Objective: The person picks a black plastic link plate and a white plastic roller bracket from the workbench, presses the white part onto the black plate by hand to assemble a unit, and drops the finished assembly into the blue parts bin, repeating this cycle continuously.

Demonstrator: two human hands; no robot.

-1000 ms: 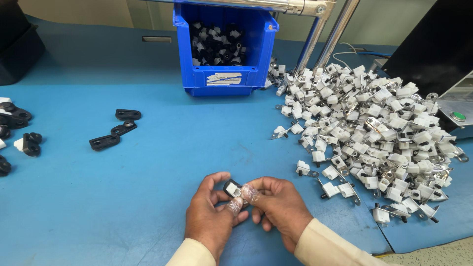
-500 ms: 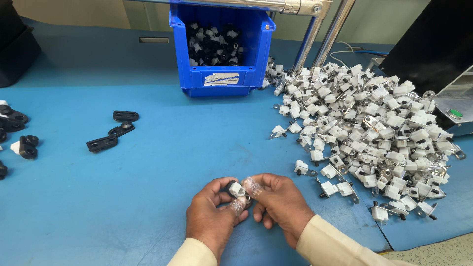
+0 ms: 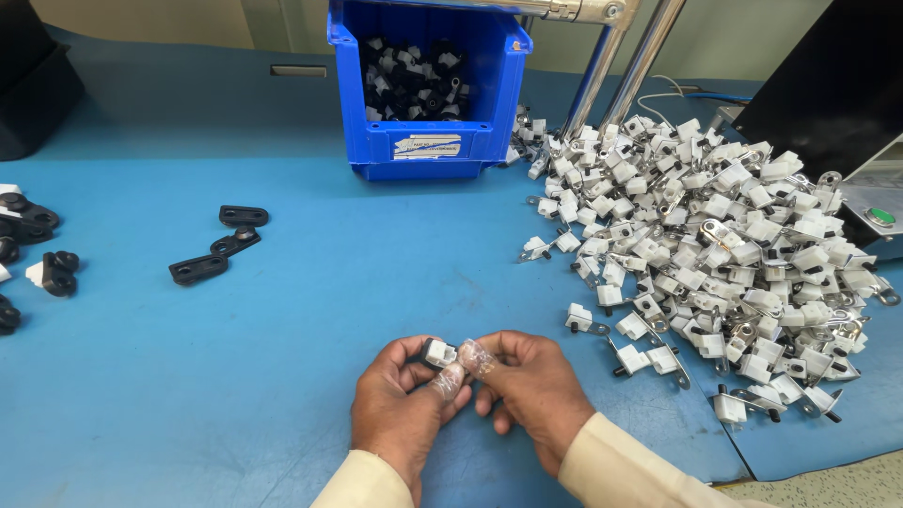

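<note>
Blue matting covers the workbench [image 3: 282, 376], and the blue parts bin [image 3: 428, 85] at the far edge serves as the reference landmark.

Head view: the bin holds a low layer of finished black-and-white pieces; most of its volume is unfilled. To the right of the bin, beyond two slanted metal posts [image 3: 621, 66], lies a large heap of white clip parts with metal tabs [image 3: 715, 245], spreading toward the near edge. To the left of the bin, three black flat brackets [image 3: 221, 246] lie apart on the mat, and further left more black parts [image 3: 28, 254] sit at the frame edge.

Directly in front of the bin, near the bench edge, both hands meet. The left hand [image 3: 400, 409] and right hand [image 3: 531, 390] are closed together on one small white-and-black clip piece [image 3: 438, 353], pinched at the fingertips, which wear clear finger covers.

Judged from the bin's shallow fill against the large heap, little appears done and most pieces remain.
</note>
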